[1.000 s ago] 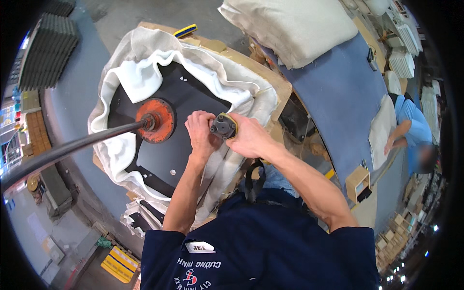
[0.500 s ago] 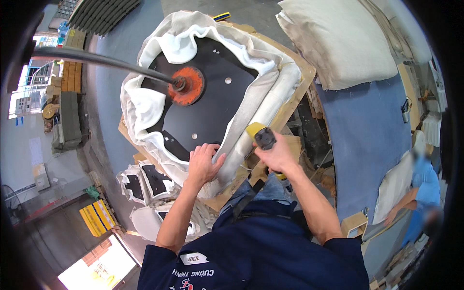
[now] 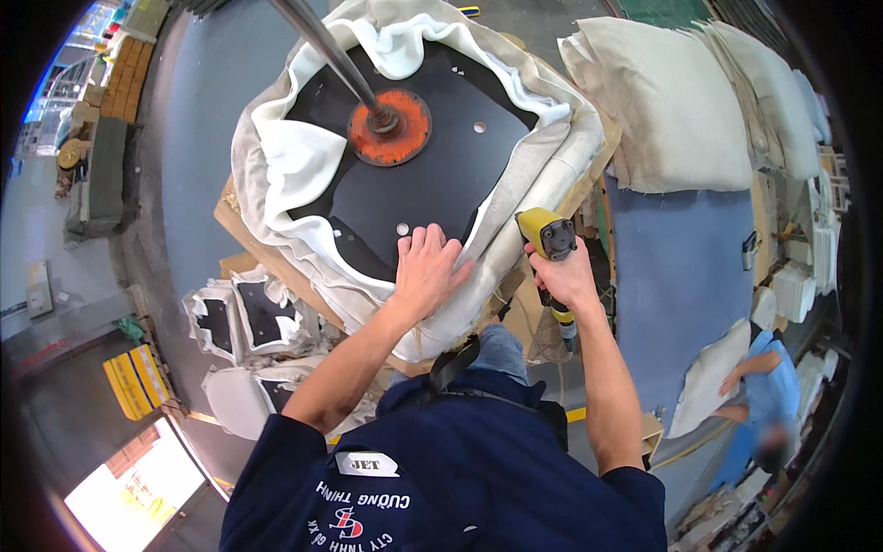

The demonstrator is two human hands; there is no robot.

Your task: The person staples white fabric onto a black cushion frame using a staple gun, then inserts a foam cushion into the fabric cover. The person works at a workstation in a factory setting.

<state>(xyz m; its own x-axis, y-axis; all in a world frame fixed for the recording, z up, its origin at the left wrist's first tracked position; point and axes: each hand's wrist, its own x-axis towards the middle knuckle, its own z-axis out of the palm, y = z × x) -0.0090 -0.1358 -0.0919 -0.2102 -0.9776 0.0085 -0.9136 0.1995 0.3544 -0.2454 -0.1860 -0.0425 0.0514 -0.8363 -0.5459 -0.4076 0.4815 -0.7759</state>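
Observation:
An upholstered seat cushion (image 3: pixel 504 210) lies with its black base panel (image 3: pixel 432 193) facing up. Loose beige fabric and white padding (image 3: pixel 296 158) ring the panel. A round orange plate (image 3: pixel 390 127) on a metal rod (image 3: pixel 324 44) presses on the panel. My left hand (image 3: pixel 429 274) lies on the near edge, fingers stretched over the black panel and thumb apart beside the folded fabric. In my right hand (image 3: pixel 565 276) is a yellow and black pneumatic staple gun (image 3: pixel 544 230), gripped by its handle just right of the cushion. Its nose is hidden.
Under the cushion is a wooden board (image 3: pixel 230 219). Smaller cushion pieces (image 3: pixel 267 308) lie at the lower left. On the right, a blue-grey table (image 3: pixel 676 276) carries stacked beige cushions (image 3: pixel 676 110). A co-worker in blue (image 3: pixel 773 377) handles a pale cushion at the far right.
The view has shifted, and the rod now stands steeper. My left hand's fingers have spread out over the panel. The staple gun has moved outward, with more of its handle showing.

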